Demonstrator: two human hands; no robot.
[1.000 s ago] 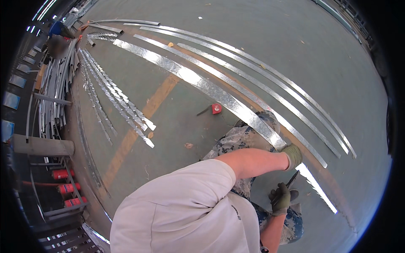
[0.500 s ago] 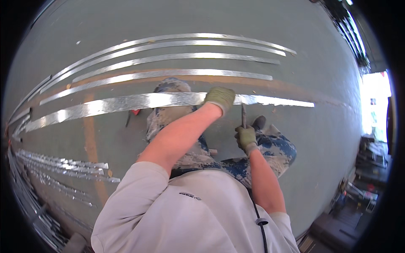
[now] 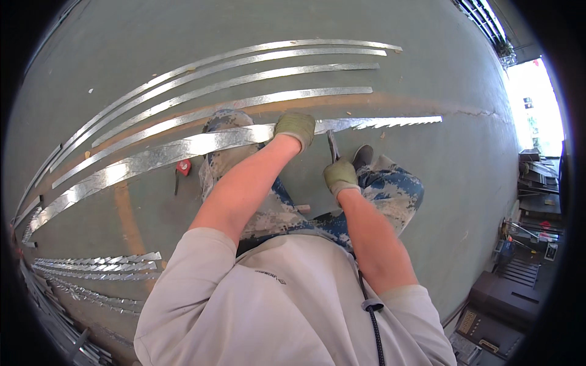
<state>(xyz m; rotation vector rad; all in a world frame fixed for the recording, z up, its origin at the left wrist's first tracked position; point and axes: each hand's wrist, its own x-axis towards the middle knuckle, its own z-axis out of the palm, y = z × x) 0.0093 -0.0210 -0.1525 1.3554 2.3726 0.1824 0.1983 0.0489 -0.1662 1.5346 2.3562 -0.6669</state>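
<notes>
A long shiny sheet-metal strip lies across my raised knee, its right part notched like saw teeth along the near edge. My gloved left hand is closed over this strip, right of the knee. In my gloved right hand are dark metal tin snips, held with the jaws pointing away from me. The jaw tips meet the strip's near edge, where the notched part begins; whether they are cutting at this instant is not visible.
Several plain metal strips lie on the floor beyond. More notched strips are at the left, with a red tape measure left of my knee. Dark equipment stands at the right.
My view has shifted, so most of the floor strips appear farther left. The held strip's right end is tilted up more, and its teeth show more clearly. Both hands keep their holds.
</notes>
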